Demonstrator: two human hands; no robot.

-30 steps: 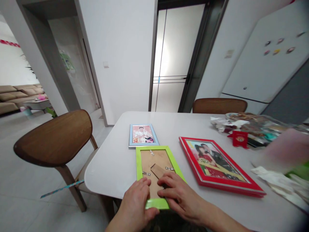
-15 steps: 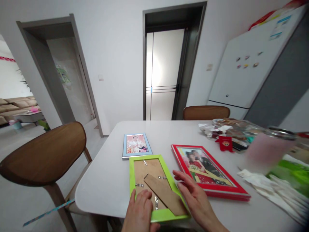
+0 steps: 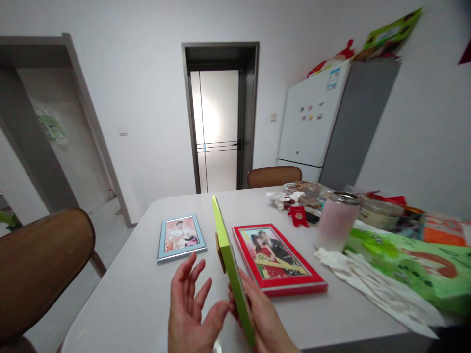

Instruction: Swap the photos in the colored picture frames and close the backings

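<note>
Lime-green picture frame [image 3: 231, 267] was up in the right hand [image 3: 264, 309], edge-on to the head camera, standing steeply over the near part of the white table [image 3: 128, 294]. Right fingers were clamped on its lower half, palm on the 4 o'clock side, fingertips curling round to the other face. Left hand [image 3: 189, 304] was spread, fingers apart, thumb pointing at the frame's lower edge; couldn't tell whether the thumb touched.

Key relation: frame's long axis ran from about 5 to 11 o'clock, top leaning slightly left. Its middle sat at 2 o'clock from the left palm and 10–11 from the right. Right was nearer, being on it. Brown kickstand [image 3: 220, 252] stuck out on the left-hand side.

Around the frame: light-blue photo frame [image 3: 182, 236] flat at 10, red photo frame [image 3: 275, 256] flat at 3, pink tumbler [image 3: 337, 223] farther off at 2.
</note>
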